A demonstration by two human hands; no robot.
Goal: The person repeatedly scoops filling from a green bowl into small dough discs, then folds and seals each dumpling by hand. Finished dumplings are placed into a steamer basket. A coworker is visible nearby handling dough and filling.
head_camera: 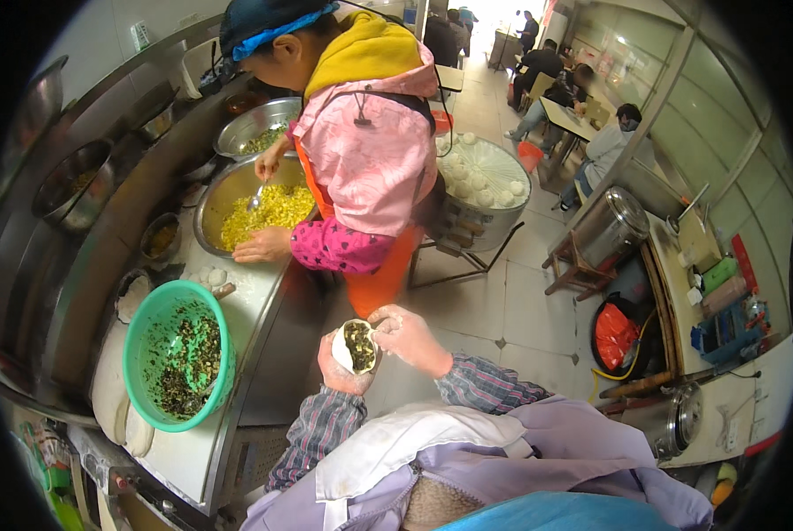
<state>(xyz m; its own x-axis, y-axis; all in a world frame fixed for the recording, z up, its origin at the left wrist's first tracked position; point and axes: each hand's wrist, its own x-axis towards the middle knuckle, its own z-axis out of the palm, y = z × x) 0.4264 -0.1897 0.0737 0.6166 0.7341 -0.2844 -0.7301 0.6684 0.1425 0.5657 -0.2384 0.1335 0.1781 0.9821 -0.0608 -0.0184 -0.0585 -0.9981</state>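
Observation:
My left hand (344, 372) cups a round dough wrapper (340, 345) heaped with dark green chopped filling (360, 346). At the wrapper's right edge, the fingers of my right hand (406, 337) pinch the dough. Both hands are dusted with flour. To their left, a green plastic basin (132, 372) on the counter holds more of the same dark filling. Behind it lie small dough pieces (215, 276) beside a short wooden rolling pin (224, 291). A long mass of dough (107, 391) rests along the basin's left side.
Ahead, a co-worker (376, 159) leans over a metal bowl (205, 229) of yellow filling, spoon in hand. A round steamer (496, 229) of white buns stands on a metal stand beyond. The counter's metal edge (245, 391) runs left of my hands. Seated people are farther off.

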